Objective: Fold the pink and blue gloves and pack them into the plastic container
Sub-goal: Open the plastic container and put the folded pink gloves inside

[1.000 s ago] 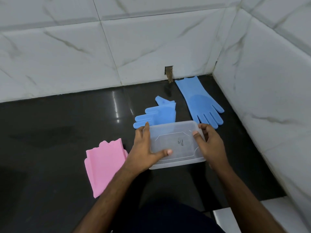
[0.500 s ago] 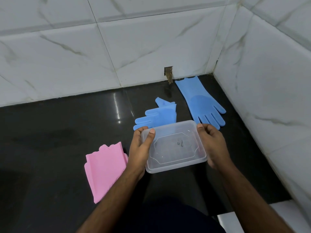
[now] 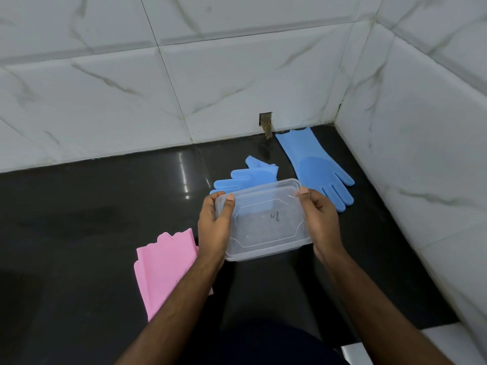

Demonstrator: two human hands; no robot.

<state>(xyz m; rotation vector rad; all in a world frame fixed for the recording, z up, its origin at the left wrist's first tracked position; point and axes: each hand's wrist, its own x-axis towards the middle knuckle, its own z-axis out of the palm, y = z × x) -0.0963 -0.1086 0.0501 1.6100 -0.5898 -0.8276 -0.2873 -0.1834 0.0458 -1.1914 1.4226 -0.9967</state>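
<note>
Three gloves lie on the black counter (image 3: 92, 233) before us, and none is in the box yet. Largest of them is the flat blue glove (image 3: 315, 167), unfolded, its cuff near the back wall and its fingers pointing toward us, so its long axis runs from the wall toward our right side. Next is the pink glove (image 3: 163, 270), folded flat, lying left of our left forearm and partly hidden under it. Then comes the folded blue glove (image 3: 250, 176), fingers pointing left, just beyond the far rim of the box.

We hold the plastic container (image 3: 263, 219) between both hands, above the counter as far as we can judge, with its long axis running left to right. Our left hand (image 3: 214, 227) grips its left end, thumb hooked over the rim; our right hand (image 3: 320, 219) grips the right end, thumb on the far corner. The hands stand apart, with the box between them.

For the coming move, we judge that the folded blue glove is the nearest piece, straight ahead past the box and about equally near either hand. The unfolded one lies ahead and to the right, nearer our right hand, and it still needs folding.
</note>
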